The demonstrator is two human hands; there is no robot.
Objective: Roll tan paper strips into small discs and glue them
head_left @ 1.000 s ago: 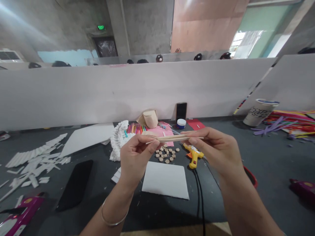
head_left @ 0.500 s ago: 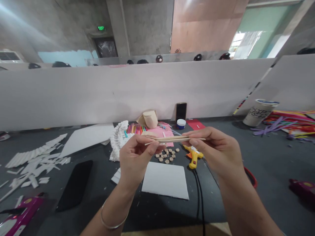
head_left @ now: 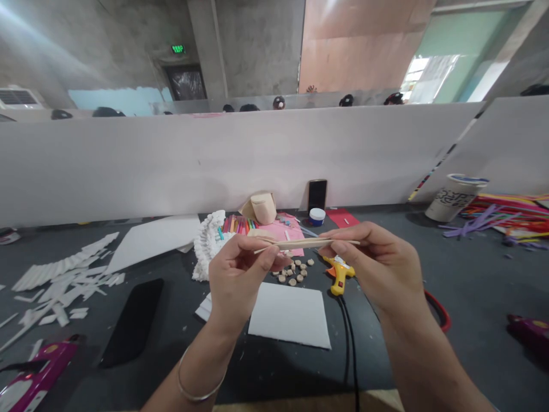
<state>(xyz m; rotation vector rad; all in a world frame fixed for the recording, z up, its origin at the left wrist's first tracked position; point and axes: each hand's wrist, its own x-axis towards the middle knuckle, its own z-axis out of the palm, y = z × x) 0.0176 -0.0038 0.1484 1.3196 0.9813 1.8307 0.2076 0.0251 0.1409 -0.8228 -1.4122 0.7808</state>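
Observation:
Both hands hold a thin wooden stick level above the dark table. My left hand pinches its left end between thumb and fingers. My right hand pinches the right end, fingers curled. A second thin stick seems pressed along the first, though I cannot tell for sure. Below the stick lie several small wooden discs and a yellow glue gun with a black cord.
A white sheet lies under my hands. A black phone, white paper strips, a white ruffled piece, coloured sticks, a paper cup and pipe cleaners surround it. White partition boards stand behind.

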